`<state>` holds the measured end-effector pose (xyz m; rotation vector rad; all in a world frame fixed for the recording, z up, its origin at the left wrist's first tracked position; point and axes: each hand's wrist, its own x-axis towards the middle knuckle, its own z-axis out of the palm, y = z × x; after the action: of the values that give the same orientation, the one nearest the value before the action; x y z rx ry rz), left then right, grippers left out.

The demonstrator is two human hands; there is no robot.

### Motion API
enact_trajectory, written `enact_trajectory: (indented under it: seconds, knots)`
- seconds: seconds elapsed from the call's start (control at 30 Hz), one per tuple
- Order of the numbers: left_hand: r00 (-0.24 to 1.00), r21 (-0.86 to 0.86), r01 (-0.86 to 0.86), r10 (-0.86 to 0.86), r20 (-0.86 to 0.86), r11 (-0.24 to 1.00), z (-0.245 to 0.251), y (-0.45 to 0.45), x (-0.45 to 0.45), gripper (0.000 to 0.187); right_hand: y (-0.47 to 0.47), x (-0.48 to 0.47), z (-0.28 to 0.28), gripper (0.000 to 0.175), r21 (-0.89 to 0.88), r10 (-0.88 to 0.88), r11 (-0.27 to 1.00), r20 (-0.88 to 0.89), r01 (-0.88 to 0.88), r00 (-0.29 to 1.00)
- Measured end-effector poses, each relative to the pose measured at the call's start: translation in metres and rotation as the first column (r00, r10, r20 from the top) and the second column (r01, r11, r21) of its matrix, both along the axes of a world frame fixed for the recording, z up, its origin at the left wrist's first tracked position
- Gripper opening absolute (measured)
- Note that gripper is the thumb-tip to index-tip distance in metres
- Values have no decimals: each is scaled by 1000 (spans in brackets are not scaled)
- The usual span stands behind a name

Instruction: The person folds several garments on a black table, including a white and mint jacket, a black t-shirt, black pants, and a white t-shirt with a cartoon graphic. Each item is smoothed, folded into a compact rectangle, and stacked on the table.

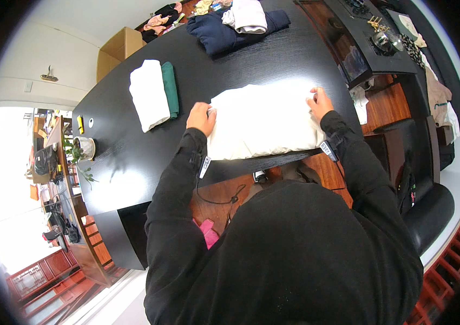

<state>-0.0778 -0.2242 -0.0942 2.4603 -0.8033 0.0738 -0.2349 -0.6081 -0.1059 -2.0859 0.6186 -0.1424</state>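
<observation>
A cream-white folded cloth item, probably a garment (pixel 260 122), lies flat before me near the front edge of the black wood-grain table (pixel 197 73). My left hand (pixel 200 118) pinches its left edge near the upper corner, thumb against the fabric. At the upper right corner, my right hand (pixel 320 105) has thumb and fingers on the edge of the same cloth. To the left, apart from my hands, rests a folded white garment (pixel 149 95) beside a folded green one (pixel 170 90).
Farther back lies a folded navy garment (pixel 213 34) with a whitish folded one (pixel 250 16) on top. A potted plant (pixel 86 148) stands at the table's left end. A cardboard box (pixel 132 42) is beyond the far edge. A dark cabinet (pixel 392 61) adjoins on the right.
</observation>
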Motion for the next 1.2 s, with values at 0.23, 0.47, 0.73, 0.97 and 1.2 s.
enact_trajectory:
  seconds: [0.23,0.47,0.73,0.97,1.2]
  knots:
    - [974,43,212,-215,73,976,-4,-31,-22,53,-8,-35,-30,76,-9,-5,1000,-299,2,954]
    - [883,373,467,-442,-155,802,-18,-67,-106,62,-2,-67,-50,36,427,196,902,-268,-66,943]
    - [905,407,419,-407,-120,812,-59,-97,-103,67,9,-42,18,31,737,6,673,-92,64,996]
    - [947,348,317,-314,-67,882,-39,-84,-98,72,103,11,62,34,712,108,674,168,-196,980]
    - [996,385,80,-59,-68,919,-39,-26,-99,78,183,37,23,43,407,262,815,376,-412,889]
